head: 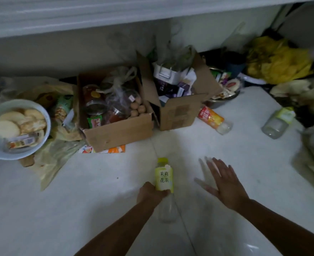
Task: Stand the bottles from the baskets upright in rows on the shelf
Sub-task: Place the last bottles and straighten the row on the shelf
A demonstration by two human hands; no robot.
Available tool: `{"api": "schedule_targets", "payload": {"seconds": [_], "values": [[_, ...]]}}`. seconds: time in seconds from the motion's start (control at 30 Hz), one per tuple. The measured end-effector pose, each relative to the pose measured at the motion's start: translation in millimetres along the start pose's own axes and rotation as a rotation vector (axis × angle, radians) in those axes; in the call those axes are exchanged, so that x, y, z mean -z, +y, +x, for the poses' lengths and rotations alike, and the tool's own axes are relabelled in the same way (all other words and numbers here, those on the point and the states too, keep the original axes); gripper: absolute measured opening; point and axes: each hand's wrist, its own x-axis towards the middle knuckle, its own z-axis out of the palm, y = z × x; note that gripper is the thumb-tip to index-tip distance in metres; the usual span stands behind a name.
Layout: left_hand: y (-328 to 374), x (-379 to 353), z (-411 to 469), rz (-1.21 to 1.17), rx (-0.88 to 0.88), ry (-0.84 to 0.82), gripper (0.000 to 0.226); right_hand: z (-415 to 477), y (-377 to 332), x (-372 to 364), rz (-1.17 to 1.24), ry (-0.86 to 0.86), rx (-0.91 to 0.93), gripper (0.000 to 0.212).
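Note:
My left hand (149, 193) grips a clear plastic bottle with a yellow label and yellow cap (164, 177), low in the middle of the view over the white surface (78, 209). To its right my right hand (224, 182) hovers with fingers spread and straight, holding nothing. A bottle with a red and orange label (214, 120) lies on its side beside the right cardboard box. Another clear bottle with a pale yellow label (278, 122) lies tilted at the far right.
Two open cardboard boxes (115, 130) (178, 113) full of jars and packets stand at the back. A white bowl of round biscuits (16, 129) sits at the left. Plastic bags, a yellow bag (276, 60) and a metal bowl crowd the back right. A shelf edge (115, 13) runs overhead.

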Motion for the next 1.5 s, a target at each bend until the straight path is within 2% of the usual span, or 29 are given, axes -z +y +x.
{"api": "schedule_targets", "payload": {"seconds": [0.1, 0.23, 0.37, 0.53, 0.63, 0.73, 0.97, 1.07, 1.17, 1.27, 1.4, 1.5], "values": [[13, -9, 4, 0.014, 0.024, -0.033, 0.062, 3, 15, 4, 0.027, 0.02, -0.104, 0.091], [36, -21, 11, -0.051, -0.004, -0.036, 0.05, 10, 28, 0, 0.086, 0.095, -0.099, 0.111], [55, -23, 18, -0.056, 0.001, -0.054, 0.042, 26, 45, -3, 0.102, 0.084, -0.153, 0.12], [70, -22, 21, -0.008, 0.014, -0.044, 0.04, 82, 60, 5, 0.098, 0.103, -0.146, 0.116], [75, -24, 24, 0.038, 0.032, -0.059, 0.045, 129, 73, 28, 0.063, 0.146, -0.123, 0.097], [79, -26, 27, 0.081, 0.055, -0.058, 0.049, 171, 82, 50, 0.11, 0.176, -0.196, 0.1], [95, -30, 31, 0.092, 0.12, -0.019, 0.042, 214, 91, 49, 0.147, -0.004, -0.322, 0.108], [107, -35, 35, 0.053, 0.106, -0.005, 0.045, 214, 93, 42, 0.077, 0.043, -0.302, 0.109], [120, -39, 36, 0.018, 0.106, 0.024, 0.038, 209, 95, 43, 0.024, 0.084, -0.299, 0.098], [126, -44, 38, -0.064, 0.115, 0.021, 0.042, 200, 97, 40, 0.029, 0.035, -0.389, 0.085], [133, -44, 42, -0.23, 0.181, -0.025, 0.046, 191, 92, 36, 0.155, -0.152, -0.557, 0.089], [132, -39, 39, -0.258, 0.265, -0.174, 0.053, 178, 92, 23, 0.447, -0.208, -0.703, 0.103]]}}
